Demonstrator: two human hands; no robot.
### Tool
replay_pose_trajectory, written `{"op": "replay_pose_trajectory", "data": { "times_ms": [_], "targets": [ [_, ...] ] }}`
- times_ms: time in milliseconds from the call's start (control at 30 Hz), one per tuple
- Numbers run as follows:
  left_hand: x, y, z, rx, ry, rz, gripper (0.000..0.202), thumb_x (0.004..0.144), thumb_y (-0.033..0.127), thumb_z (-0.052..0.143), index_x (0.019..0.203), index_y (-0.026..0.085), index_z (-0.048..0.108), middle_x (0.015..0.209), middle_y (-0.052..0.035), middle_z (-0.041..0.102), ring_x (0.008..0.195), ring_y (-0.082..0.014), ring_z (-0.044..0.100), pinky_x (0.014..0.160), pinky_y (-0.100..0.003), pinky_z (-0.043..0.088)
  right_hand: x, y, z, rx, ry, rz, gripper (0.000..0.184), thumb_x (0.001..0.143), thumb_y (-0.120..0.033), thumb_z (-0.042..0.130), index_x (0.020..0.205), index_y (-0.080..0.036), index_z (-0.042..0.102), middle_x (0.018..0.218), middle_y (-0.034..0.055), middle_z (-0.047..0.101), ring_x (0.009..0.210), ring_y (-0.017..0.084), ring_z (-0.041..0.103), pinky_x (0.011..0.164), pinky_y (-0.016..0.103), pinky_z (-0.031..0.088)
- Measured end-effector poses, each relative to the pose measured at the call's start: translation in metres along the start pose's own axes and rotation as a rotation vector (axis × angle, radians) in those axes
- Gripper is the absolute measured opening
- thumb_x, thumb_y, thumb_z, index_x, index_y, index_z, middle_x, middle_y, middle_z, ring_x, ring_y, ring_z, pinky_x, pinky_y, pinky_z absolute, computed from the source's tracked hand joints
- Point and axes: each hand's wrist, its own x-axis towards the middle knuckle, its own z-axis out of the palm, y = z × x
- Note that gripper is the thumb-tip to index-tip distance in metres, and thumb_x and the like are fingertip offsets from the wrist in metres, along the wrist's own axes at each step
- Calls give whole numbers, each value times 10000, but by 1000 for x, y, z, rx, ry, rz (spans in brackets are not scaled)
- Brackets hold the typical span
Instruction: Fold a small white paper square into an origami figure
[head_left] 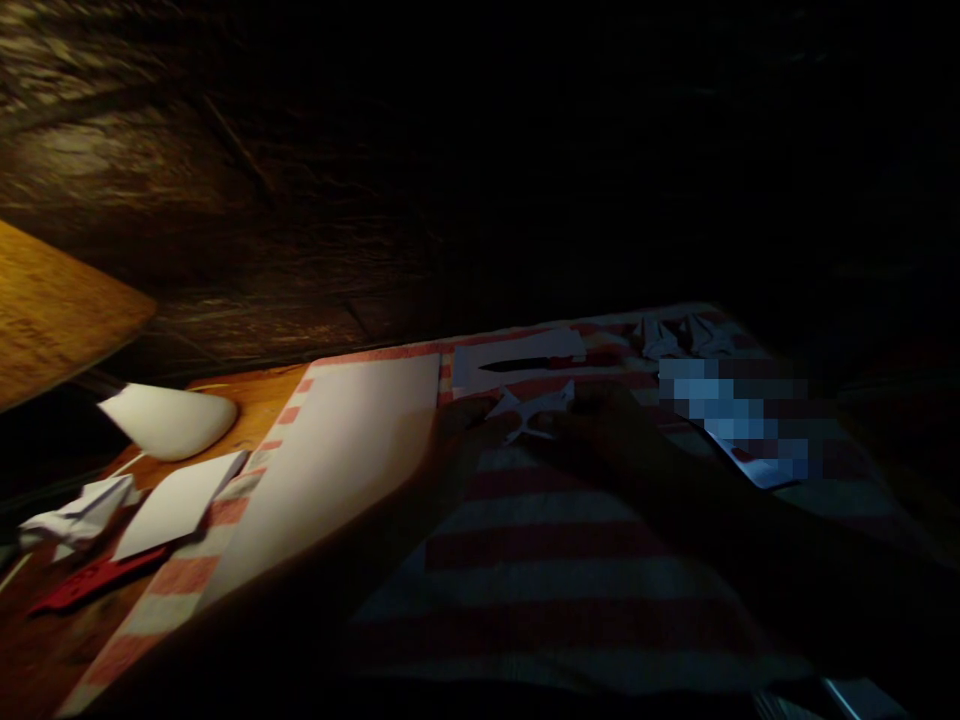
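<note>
Left hand, right hand hold folded paper crosswise

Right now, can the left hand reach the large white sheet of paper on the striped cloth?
Probably yes. The left hand sits at the edge of the large white sheet of paper, and nothing seems to lie between them.

Folded paper sits on the cloth between your left hand and right hand. Big sheet left of it. Knife lies on the back sheet, behind it. Two folded pieces back right. Small sheet far left, off the cloth.
</note>
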Motion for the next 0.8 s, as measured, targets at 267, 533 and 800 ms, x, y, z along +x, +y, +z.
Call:
{"op": "replay_pose_trajectory", "data": {
  "times_ms": [267, 533, 800],
  "targets": [
    [1, -4, 1, -66, -18, -8, 234, 672, 299, 857, 632, 138, 692, 676, -25, 648, 639, -127, 569, 630, -260, 446, 2, -3, 0, 212, -77, 67, 224, 620, -262, 925, 712, -172, 742, 700, -6, 684, 656, 125, 591, 670, 314, 506],
    [4, -8, -2, 7, -38, 56, 251, 674, 303, 859, 613, 142, 677, 641, -10, 635, 595, -116, 550, 587, -247, 420, -1, -7, -1, 149, -1, 83, 325, 677, -347, 906, 591, -166, 650, 566, -22, 587, 545, 100, 489, 522, 275, 385],
    [4, -4, -1, -76, -60, 45, 273, 653, 256, 853, 564, 148, 619, 644, -9, 606, 604, -119, 535, 615, -266, 437, -6, -16, 8, 297, 1, 52, 267, 617, -256, 921, 644, -173, 669, 625, -29, 639, 583, 110, 552, 602, 284, 438]
  ]
}}
